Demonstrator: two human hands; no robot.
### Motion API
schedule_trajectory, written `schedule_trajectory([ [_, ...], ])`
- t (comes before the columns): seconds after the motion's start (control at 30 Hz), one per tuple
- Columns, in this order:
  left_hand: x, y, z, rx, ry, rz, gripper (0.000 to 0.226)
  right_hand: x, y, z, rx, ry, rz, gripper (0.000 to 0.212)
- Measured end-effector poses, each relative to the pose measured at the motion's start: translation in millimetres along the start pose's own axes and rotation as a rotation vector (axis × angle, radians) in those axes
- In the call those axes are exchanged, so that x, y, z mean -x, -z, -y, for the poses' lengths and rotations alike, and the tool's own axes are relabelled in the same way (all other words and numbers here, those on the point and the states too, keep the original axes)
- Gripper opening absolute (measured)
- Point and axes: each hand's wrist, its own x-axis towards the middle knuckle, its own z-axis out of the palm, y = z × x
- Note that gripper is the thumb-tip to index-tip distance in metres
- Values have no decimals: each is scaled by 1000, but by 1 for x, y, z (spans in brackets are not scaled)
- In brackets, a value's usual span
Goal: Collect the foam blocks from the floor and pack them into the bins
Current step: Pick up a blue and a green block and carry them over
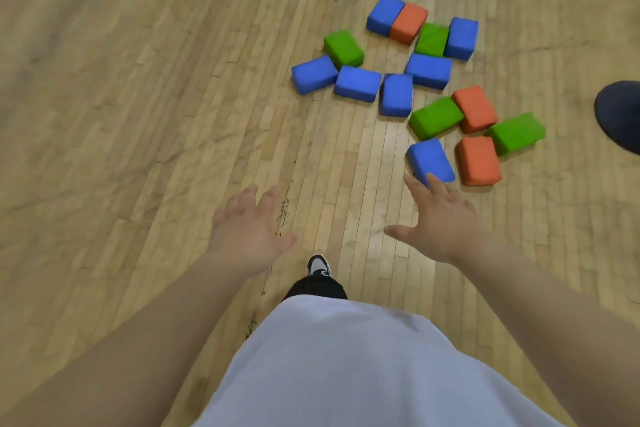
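Fingers: right hand (441, 224) spread wide and empty, left hand (247, 230) likewise | Target: blue block (429, 158) lay on floor (138, 114) at right fingertips, contact unclear, orange block (478, 161) just beside | Bins: not seen | Advice: span block's short sides, squeeze lightly; foam should yield.

Your shoe (318, 265) shows black, white and grey, under black trousers (315, 288) and a pale grey-white shirt (329, 357). Beyond the shoe and to its right: seven blue blocks (358, 83), four green blocks (435, 117), three orange blocks (478, 160), all plain. Far right of the shoe, a dark navy object (620, 114). The floor (138, 114) is tan wood in narrow strips, with dark scuffs just left of the shoe.
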Motion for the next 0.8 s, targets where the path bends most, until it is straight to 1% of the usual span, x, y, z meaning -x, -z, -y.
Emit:
schedule_trajectory([
  [0.23,-129,78,11,-64,-44,13,94,-109,65,24,7,-15,-40,107],
  [0.4,-214,107,-2,-59,-46,21,95,-192,103,16,6,7,-3,107],
  [0.6,-326,142,-36,-45,13,-5,96,-323,160,-6,24,62,7,107],
  [0.67,-361,160,-52,-47,43,22,97,-365,188,-14,43,90,41,107],
  [0.8,-421,196,-82,-2,75,22,95,-441,241,-26,77,148,78,108],
])
